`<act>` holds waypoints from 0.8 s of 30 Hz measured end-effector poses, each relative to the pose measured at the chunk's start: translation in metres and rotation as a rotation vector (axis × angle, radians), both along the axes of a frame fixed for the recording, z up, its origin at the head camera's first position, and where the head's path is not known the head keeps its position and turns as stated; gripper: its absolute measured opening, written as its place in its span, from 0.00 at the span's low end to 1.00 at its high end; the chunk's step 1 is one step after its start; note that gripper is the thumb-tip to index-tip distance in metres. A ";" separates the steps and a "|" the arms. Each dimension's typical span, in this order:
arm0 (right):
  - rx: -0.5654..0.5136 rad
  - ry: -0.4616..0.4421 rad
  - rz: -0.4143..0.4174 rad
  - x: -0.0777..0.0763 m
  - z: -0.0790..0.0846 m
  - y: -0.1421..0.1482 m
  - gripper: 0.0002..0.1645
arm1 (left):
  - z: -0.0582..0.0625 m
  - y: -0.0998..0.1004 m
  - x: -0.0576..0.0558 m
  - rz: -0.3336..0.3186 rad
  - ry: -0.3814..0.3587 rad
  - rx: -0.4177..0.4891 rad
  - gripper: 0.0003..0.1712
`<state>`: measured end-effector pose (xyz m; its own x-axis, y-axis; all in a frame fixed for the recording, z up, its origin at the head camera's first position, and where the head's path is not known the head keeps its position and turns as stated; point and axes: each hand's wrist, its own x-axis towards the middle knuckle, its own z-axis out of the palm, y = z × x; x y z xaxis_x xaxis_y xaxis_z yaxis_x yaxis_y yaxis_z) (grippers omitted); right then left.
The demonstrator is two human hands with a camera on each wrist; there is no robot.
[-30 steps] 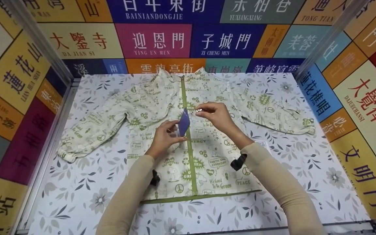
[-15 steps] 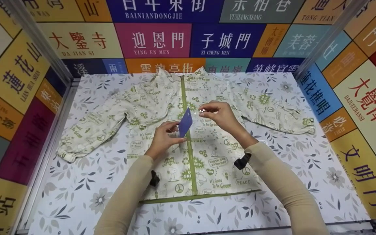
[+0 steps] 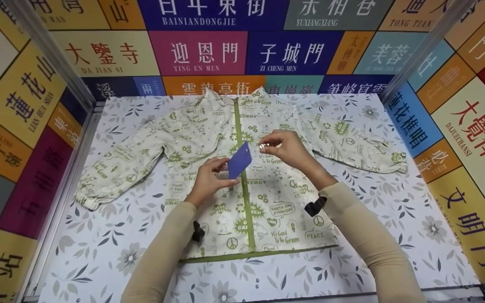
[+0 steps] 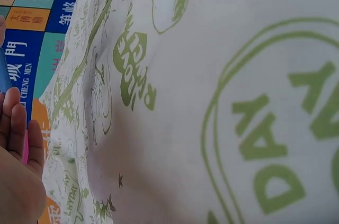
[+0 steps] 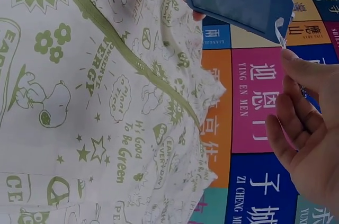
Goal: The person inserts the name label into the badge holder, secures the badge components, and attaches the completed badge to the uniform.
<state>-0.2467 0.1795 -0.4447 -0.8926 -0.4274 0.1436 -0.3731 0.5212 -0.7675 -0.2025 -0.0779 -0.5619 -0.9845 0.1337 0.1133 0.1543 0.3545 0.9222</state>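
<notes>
In the head view my left hand (image 3: 209, 179) pinches a blue-purple card holder (image 3: 239, 161) by its lower left edge. The right wrist view shows the holder's window side, with a pale strap (image 5: 279, 32) at the hole in its corner. My right hand (image 3: 286, 147) pinches the strap's other end between thumb and fingers, where small shiny bits show; their kind is unclear. Both hands are above a white jacket (image 3: 282, 191) printed in green, lying flat with its green zip (image 3: 249, 219) closed. The left wrist view shows part of my left hand (image 4: 21, 155).
A flower-patterned white table top (image 3: 394, 235) lies under the jacket. The jacket's sleeves (image 3: 120, 164) spread to both sides. Panels with coloured sign lettering (image 3: 200, 52) stand behind and on both sides. A dark band with a small device (image 3: 316, 206) is on the right wrist.
The card holder has turned so more of its flat face shows to the head camera. My right hand has drawn slightly to the right, and my left hand stays nearly in place.
</notes>
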 end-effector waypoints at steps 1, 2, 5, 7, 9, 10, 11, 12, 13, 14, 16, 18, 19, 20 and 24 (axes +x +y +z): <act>0.021 0.028 0.008 0.000 0.001 0.000 0.13 | 0.000 0.000 0.000 -0.001 0.002 0.001 0.42; 0.044 0.056 0.015 0.001 0.002 0.000 0.13 | 0.000 -0.001 0.000 0.001 0.005 0.000 0.42; 0.100 0.112 0.030 0.001 0.005 -0.001 0.12 | -0.001 -0.002 0.000 0.012 0.021 -0.007 0.42; 0.135 0.128 0.036 0.001 0.005 -0.002 0.12 | -0.001 -0.002 0.001 0.020 0.033 -0.013 0.42; 0.171 0.140 0.037 0.001 0.005 -0.002 0.11 | -0.001 -0.003 0.001 0.021 0.040 -0.024 0.42; 0.192 0.148 0.038 0.001 0.005 -0.001 0.11 | -0.001 -0.004 0.002 0.021 0.041 -0.030 0.42; 0.209 0.155 0.039 0.001 0.004 -0.001 0.10 | 0.000 -0.004 0.002 0.018 0.042 -0.035 0.42; 0.225 0.162 0.039 0.001 0.003 0.000 0.10 | 0.000 -0.005 0.002 0.016 0.045 -0.043 0.42; 0.238 0.167 0.039 0.001 0.002 0.001 0.10 | 0.000 -0.005 0.002 0.013 0.045 -0.054 0.42; 0.245 0.170 0.038 0.001 0.000 0.002 0.10 | 0.000 -0.006 0.002 0.012 0.047 -0.060 0.42; 0.241 0.166 0.037 0.001 -0.004 0.004 0.10 | 0.001 -0.007 0.002 0.012 0.050 -0.070 0.43; 0.215 0.148 0.031 0.000 -0.010 0.006 0.11 | 0.001 -0.009 0.002 0.010 0.049 -0.064 0.42; 0.201 0.140 0.028 -0.001 -0.014 0.006 0.11 | 0.001 -0.010 0.002 0.011 0.046 -0.054 0.42; 0.189 0.134 0.024 -0.001 -0.017 0.007 0.11 | 0.001 -0.010 0.003 0.011 0.040 -0.045 0.42; 0.164 0.099 -0.012 -0.001 -0.036 0.013 0.12 | -0.002 -0.013 0.004 0.006 0.020 -0.029 0.42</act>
